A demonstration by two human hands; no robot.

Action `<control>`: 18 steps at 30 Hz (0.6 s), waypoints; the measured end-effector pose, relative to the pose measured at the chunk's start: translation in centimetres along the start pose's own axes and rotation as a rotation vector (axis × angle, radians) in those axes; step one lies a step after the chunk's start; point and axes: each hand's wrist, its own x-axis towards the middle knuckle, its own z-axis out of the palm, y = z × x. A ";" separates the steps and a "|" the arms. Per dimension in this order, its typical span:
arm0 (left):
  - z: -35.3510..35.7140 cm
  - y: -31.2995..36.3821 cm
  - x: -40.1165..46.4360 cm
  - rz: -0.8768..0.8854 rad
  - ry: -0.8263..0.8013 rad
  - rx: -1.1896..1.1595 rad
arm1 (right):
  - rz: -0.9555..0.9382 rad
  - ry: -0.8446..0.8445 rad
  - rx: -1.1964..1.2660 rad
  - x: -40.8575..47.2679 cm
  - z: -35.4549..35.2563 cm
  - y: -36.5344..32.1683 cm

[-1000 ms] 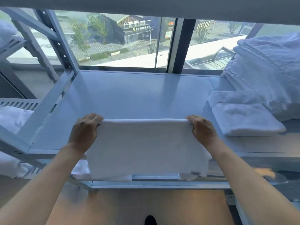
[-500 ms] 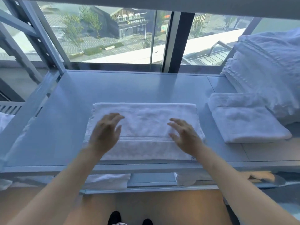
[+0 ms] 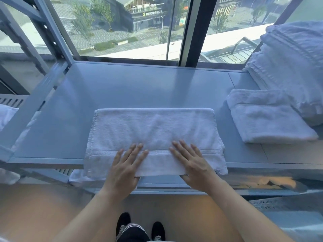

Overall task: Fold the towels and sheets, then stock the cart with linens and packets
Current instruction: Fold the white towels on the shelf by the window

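Both hands lie flat, palms down, fingers straight and a little spread, on the near part of a folded white towel (image 3: pixel 153 135), holding nothing. The left hand (image 3: pixel 125 169) covers the towel's near edge left of middle, its fingertips reaching just past the woven band that runs across the cloth; the right hand (image 3: pixel 191 163) sits beside it, right of middle, angled slightly inward, with a narrow strip of towel showing between the two. The towel lies on a pale grey tabletop (image 3: pixel 139 88), spread out ahead of the hands, its far edge straight and its near edge hanging a little over the tabletop's front rim under the palms. A small label shows at the towel's near corner, just right of the right hand. Farther to the right of that hand, apart from the towel, a second folded towel (image 3: pixel 267 119) rests on the same surface, and beyond it, touching its far side, stands a tall pile of linens (image 3: pixel 293 67). To the left of the left hand a grey metal frame (image 3: pixel 43 32) rises from the tabletop's corner, with white cloth (image 3: pixel 7 114) partly hidden behind it. Ahead of both hands, past the bare surface, is a window (image 3: pixel 132 27). Below the wrists, black shoes (image 3: pixel 158 231) stand on the floor
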 end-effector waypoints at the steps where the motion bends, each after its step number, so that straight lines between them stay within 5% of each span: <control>1: -0.4 -0.1 -0.2 0.000 0.030 -0.009 | -0.006 0.006 0.039 -0.3 -0.2 0.2; 10: -5.2 -6.8 -2.5 -0.122 0.166 0.041 | 0.082 0.293 0.007 -2.8 -4.6 5.1; 18: -14.2 -9.7 13.3 -0.237 0.282 0.083 | 0.313 0.397 -0.051 9.2 -14.9 10.8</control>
